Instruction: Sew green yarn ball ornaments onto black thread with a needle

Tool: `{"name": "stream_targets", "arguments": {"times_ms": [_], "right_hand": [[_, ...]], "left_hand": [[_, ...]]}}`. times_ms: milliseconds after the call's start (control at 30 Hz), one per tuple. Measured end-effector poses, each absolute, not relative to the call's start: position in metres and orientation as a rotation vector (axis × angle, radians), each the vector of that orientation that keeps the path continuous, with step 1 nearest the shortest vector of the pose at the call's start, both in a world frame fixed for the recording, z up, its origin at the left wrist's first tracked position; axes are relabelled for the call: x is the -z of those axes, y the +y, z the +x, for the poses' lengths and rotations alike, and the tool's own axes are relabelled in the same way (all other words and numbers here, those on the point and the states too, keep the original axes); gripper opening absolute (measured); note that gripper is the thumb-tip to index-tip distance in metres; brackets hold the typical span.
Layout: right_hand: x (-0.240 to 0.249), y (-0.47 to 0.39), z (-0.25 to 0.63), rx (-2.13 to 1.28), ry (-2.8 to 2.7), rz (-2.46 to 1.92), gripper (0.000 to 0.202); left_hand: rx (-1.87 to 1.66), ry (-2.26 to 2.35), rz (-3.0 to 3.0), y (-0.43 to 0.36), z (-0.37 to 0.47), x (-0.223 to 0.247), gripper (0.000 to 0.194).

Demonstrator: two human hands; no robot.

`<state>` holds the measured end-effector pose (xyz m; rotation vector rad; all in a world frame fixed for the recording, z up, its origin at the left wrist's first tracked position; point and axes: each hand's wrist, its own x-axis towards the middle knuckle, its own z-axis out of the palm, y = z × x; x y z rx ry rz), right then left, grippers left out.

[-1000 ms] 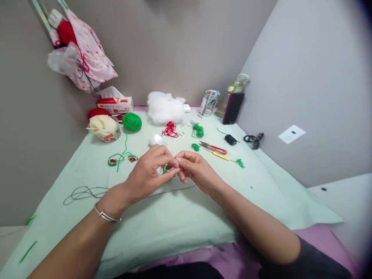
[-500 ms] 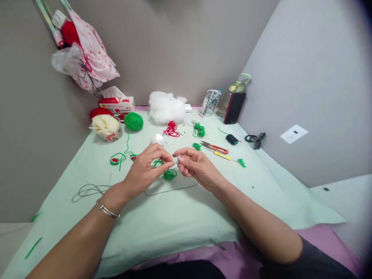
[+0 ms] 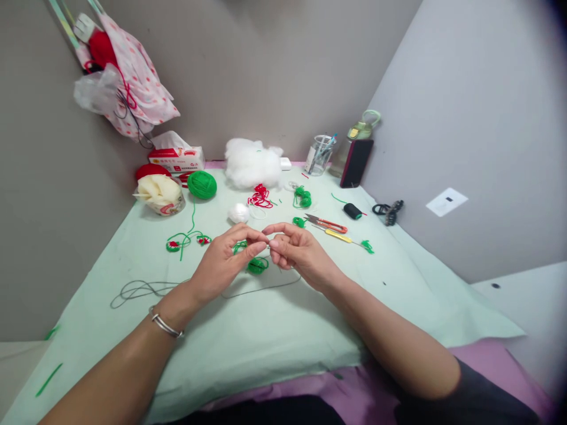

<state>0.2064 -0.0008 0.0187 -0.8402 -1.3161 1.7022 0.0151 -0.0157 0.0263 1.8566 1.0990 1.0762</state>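
My left hand [image 3: 225, 254] and my right hand [image 3: 301, 251] meet at the fingertips above the middle of the table, both pinched. A dark thread [image 3: 261, 291] rises to the underside of my right hand, and its loose loops lie left of my left wrist. Whatever thin thing sits between the left fingertips is too small to make out. Beneath the hands lies a small green yarn piece [image 3: 257, 265], partly hidden. Beyond them is a white yarn ball [image 3: 239, 213]. Orange-handled snips [image 3: 330, 225] and a yellow-handled crochet hook [image 3: 339, 235] lie right of my right hand.
Two red-and-green crocheted pieces [image 3: 173, 245] and a green yarn ball [image 3: 202, 185] lie left, near a tub [image 3: 166, 203]. White stuffing [image 3: 252, 164] stands at the back. A phone [image 3: 357, 163] leans on a bottle at the right, behind a black thread spool [image 3: 352, 211].
The fingertips of my two hands have come closer together and now touch or nearly touch. The view has shifted slightly; the things on the table have stayed put.
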Motion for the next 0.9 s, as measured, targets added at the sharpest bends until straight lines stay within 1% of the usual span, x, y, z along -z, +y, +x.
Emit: {"name": "stream_targets", "arguments": {"times_ms": [133, 200, 333, 567, 700, 900], "right_hand": [[-0.019, -0.002, 0.206, -1.592, -1.342, -0.883, 0.034], [-0.019, -0.003, 0.206, -1.531, -1.350, -0.895, 0.034], [-0.019, -0.005, 0.205, -1.464, -1.363, -0.917, 0.031], [-0.014, -0.004, 0.202, -1.407, -1.405, -0.914, 0.028], [-0.013, -0.004, 0.201, -1.417, -1.415, -0.912, 0.027], [-0.017, -0.006, 0.203, -1.479, -1.390, -0.882, 0.027]], "left_hand": [[-1.259, 1.124, 1.976, -0.019, 0.019, -0.020, 0.007], [-1.323, 1.098, 2.114, -0.020, 0.021, -0.016, 0.007], [-1.342, 1.086, 2.329, -0.023, 0.027, -0.008, 0.011], [-1.443, 1.134, 2.476, -0.024, 0.035, -0.004, 0.002], [-1.440, 1.134, 2.407, -0.025, 0.037, -0.004, 0.006], [-1.402, 1.177, 2.056, -0.024, 0.031, -0.009, 0.007]]}}
